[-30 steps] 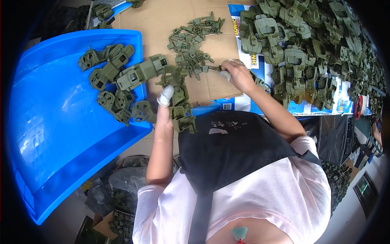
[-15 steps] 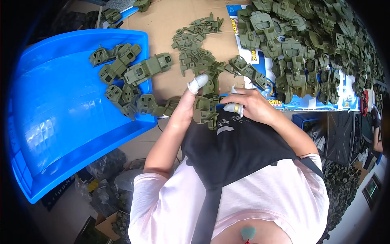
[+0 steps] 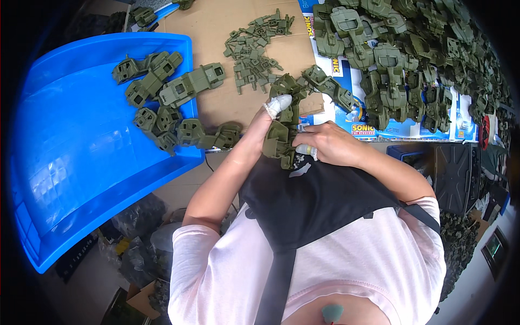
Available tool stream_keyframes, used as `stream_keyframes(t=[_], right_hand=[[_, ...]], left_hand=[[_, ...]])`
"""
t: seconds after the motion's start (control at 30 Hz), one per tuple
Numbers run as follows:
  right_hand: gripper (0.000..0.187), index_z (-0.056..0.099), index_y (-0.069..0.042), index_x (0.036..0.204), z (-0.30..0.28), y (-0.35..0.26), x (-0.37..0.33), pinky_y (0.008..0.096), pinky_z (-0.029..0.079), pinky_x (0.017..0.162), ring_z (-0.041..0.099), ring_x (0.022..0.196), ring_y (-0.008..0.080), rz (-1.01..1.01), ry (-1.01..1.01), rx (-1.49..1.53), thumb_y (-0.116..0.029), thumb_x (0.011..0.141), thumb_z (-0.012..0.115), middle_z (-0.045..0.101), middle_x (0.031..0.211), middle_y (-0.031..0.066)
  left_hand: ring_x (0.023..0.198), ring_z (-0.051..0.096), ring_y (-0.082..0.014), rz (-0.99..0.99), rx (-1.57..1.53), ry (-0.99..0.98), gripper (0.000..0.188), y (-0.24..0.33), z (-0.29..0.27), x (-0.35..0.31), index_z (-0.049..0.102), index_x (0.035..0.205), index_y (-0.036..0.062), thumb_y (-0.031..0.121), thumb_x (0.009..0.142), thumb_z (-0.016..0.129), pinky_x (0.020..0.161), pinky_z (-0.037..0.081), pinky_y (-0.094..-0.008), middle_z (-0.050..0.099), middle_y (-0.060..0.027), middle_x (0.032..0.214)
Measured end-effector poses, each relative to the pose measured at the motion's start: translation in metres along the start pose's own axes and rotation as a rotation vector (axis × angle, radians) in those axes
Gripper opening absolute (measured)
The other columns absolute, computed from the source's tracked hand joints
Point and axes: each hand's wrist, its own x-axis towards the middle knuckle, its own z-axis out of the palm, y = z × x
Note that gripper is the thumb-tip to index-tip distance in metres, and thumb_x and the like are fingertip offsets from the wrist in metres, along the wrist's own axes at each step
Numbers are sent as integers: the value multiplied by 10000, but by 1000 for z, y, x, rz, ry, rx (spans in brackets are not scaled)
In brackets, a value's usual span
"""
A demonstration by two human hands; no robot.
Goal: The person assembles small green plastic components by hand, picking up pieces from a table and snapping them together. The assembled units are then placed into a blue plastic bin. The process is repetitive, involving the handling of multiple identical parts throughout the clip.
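Observation:
Just above my black apron (image 3: 303,200), my left hand (image 3: 269,116) is closed around an olive-green plastic toy vehicle body (image 3: 279,142). It stands roughly upright, one end toward my chest. White wrapping covers the left thumb, which lies along the vehicle's upper part. My right hand (image 3: 333,144) presses bent, white-wrapped fingertips against its right side; any small part between them is hidden. Beyond lies a heap of small green plastic parts (image 3: 254,51) on the cardboard (image 3: 211,24). Another green vehicle body (image 3: 329,89) lies just past my right hand.
At the left is a big blue tray (image 3: 70,135), with several green vehicle bodies (image 3: 192,85) at its right edge. Many more bodies are piled (image 3: 390,59) at the far right on printed blue-and-white sheets (image 3: 338,122). Plastic bags (image 3: 141,216) lie below the tray.
The held vehicle body has turned more upright and shifted slightly to the right in the view. My left thumb has moved right along it. My right fingers stay against its side.

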Motion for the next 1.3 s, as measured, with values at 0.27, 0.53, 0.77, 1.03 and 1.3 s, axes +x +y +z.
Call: stream_keyframes(t=[0.27,0.53,0.77,1.03,1.3], right_hand=[[381,584,-44,903,31,19,5,409,468,783,571,869,358,-12,63,167,109,561,515,597,903,161],[737,275,-125,1370,15,124,-33,376,364,967,433,1152,361,543,438,-296,-99,734,647,450,1242,234],[763,221,-103,1394,27,90,-36,360,433,860,536,1032,263,428,652,924,-112,768,657,496,1196,173],[815,169,-123,1407,33,13,-7,410,410,901,493,1068,402,373,531,293,-221,754,646,508,1131,280],[759,134,-95,1412,30,2,-7,384,352,973,439,1155,375,318,398,116,-286,827,579,433,1236,286]], left_hand=[[686,624,-191,89,216,187,351,-13,-11,0,545,1012,63,338,808,623,577,544,-312,610,-81,826],[961,556,-167,87,93,81,491,22,-41,21,427,1250,135,385,849,558,799,477,-350,555,-57,1107],[1108,450,-179,398,282,94,644,24,-26,13,250,1357,175,213,826,613,921,391,-327,430,-40,1247],[1093,466,-202,585,464,133,687,-13,2,18,228,1303,109,98,770,662,890,436,-321,415,-89,1239],[982,539,-174,652,368,225,609,-14,3,6,311,1255,82,19,754,651,821,475,-307,512,-75,1123]])
